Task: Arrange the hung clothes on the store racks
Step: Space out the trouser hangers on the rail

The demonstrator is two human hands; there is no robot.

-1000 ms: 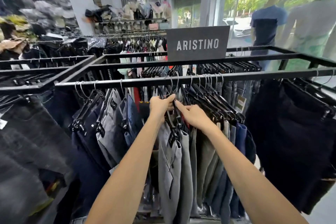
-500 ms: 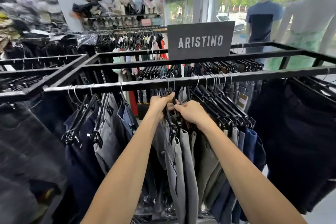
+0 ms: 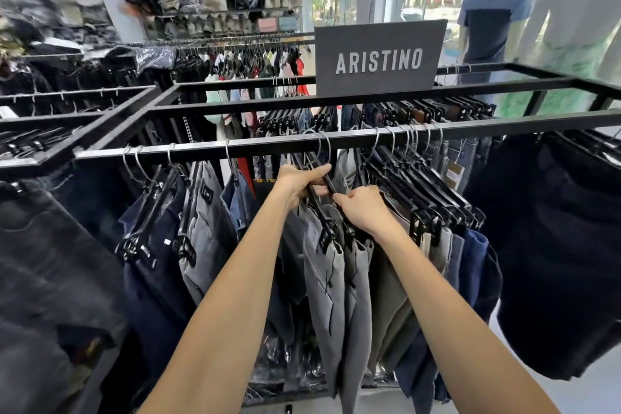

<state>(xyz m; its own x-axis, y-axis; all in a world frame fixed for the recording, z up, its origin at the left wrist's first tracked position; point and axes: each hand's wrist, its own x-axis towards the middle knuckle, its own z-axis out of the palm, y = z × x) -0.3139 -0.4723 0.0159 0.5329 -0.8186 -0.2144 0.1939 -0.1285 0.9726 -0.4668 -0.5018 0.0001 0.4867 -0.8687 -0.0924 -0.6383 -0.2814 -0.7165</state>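
Observation:
A black metal rack rail (image 3: 235, 146) runs across the view with trousers on black clip hangers. My left hand (image 3: 299, 183) grips the top of a black hanger (image 3: 322, 212) just under the rail, at the middle. My right hand (image 3: 361, 210) pinches the same hanger bar a little lower and to the right. Grey trousers (image 3: 327, 282) hang from these hangers below my hands. To the right, several hangers (image 3: 420, 191) sit packed together with beige and blue trousers (image 3: 470, 265). To the left hang grey trousers (image 3: 210, 232) and navy trousers (image 3: 154, 279), spaced apart.
A grey ARISTINO sign (image 3: 379, 60) stands on the rack's rear bar. Dark jeans (image 3: 40, 262) hang at far left, dark garments (image 3: 554, 262) at right. Two mannequins (image 3: 490, 20) stand by the window. More racks and shelves fill the back.
My hands have spread slightly apart along the hanger, the right one sliding lower and rightward. The view has tipped down and closer to the rail.

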